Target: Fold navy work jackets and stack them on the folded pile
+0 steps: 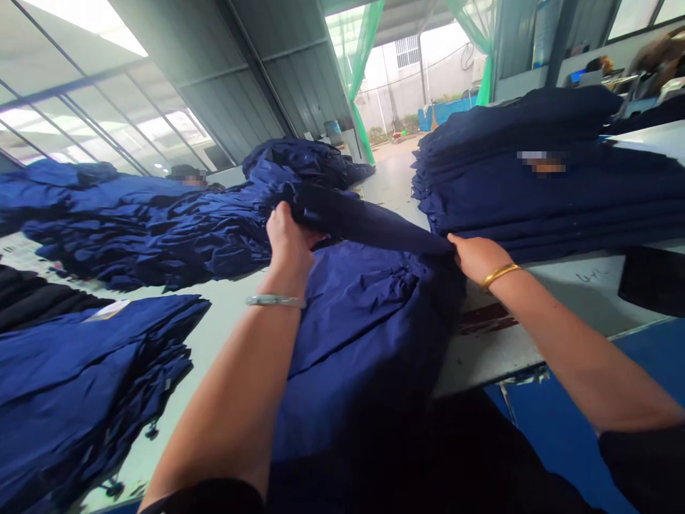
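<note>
A navy blue garment (364, 307) lies over the table edge in front of me, and its upper band is lifted between my hands. My left hand (289, 232) is closed on the band's left end, with some fingers hidden behind the cloth. At the right end, my right hand (476, 253) pinches the edge between thumb and fingers. The band is stretched between them, slanting down to the right. Below it the cloth is wrinkled and hangs toward my lap. The exact kind of garment cannot be made out.
A tall stack of folded navy garments (535, 193) stands at the right. Heaped blue garments (176, 221) lie across the left, with another blue pile (96, 371) nearer me. A black object (656, 280) rests on the white table (567, 285). Other people are farther back.
</note>
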The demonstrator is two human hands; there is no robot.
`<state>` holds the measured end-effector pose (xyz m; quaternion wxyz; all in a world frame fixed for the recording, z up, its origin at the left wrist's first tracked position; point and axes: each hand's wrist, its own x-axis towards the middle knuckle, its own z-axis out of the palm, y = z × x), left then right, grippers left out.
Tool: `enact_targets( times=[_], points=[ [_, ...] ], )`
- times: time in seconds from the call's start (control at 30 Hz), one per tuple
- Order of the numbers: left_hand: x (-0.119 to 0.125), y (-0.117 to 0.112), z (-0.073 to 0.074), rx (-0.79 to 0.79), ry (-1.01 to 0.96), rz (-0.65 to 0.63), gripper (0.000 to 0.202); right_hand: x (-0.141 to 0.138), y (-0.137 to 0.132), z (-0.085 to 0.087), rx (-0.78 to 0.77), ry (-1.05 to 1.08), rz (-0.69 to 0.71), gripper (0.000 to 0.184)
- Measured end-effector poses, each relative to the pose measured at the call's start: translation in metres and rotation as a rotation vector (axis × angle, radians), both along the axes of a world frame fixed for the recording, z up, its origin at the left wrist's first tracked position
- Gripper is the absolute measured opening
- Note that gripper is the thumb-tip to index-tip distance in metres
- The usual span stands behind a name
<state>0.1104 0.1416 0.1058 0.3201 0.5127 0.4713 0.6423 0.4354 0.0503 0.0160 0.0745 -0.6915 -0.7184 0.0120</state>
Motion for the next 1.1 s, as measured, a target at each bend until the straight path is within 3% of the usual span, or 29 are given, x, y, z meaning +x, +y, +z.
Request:
enact_targets(
  times=[0.07, 0.17, 0.27, 0.4, 0.53, 0.63, 0.77, 0.83, 0.9, 1.0, 1.1],
  points=[
    [-0.001, -0.016, 0.008, -0.038, -0.11, 0.039, 0.043, 0.01, -0.015, -0.005, 0.045, -0.045, -0.069, 0.061],
    [-0.005, -0.042, 0.0, -0.128, -0.17, 0.01, 0.044, 0.022, -0.041, -0.012, 0.138, -0.074, -0.127, 0.055],
    [-0.019, -0.069, -0.028, -0.283, -0.233, 0.006, 0.039, 0.027, -0.065, -0.019, 0.197, -0.073, -0.169, 0.049],
    [-0.039, -0.102, -0.078, -0.598, -0.275, -0.002, 0.035, 0.022, -0.084, -0.037, 0.183, -0.045, -0.131, 0.04],
    [-0.046, -0.124, -0.11, -0.665, -0.393, 0.032, 0.028, 0.014, -0.083, -0.057, 0.155, 0.018, -0.029, 0.048],
    [-0.045, -0.132, -0.11, -0.622, -0.487, -0.043, 0.031, 0.016, -0.082, -0.06, 0.091, -0.006, -0.052, 0.049],
    [-0.048, -0.138, -0.085, -0.433, -0.565, -0.208, 0.04, 0.023, -0.089, -0.049, 0.197, -0.027, -0.12, 0.053],
    [-0.056, -0.141, -0.071, -0.317, -0.576, -0.235, 0.041, 0.026, -0.093, -0.042, 0.163, -0.01, -0.041, 0.052],
    [-0.069, -0.146, -0.062, -0.234, -0.584, -0.227, 0.04, 0.03, -0.093, -0.036, -0.012, 0.072, 0.117, 0.047],
    [-0.093, -0.155, -0.063, -0.289, -0.564, -0.162, 0.04, 0.037, -0.08, -0.025, -0.17, 0.282, 0.263, 0.044],
    [-0.112, -0.164, -0.079, -0.473, -0.542, -0.072, 0.037, 0.031, -0.05, -0.012, -0.041, 0.429, 0.257, 0.047]
  ],
)
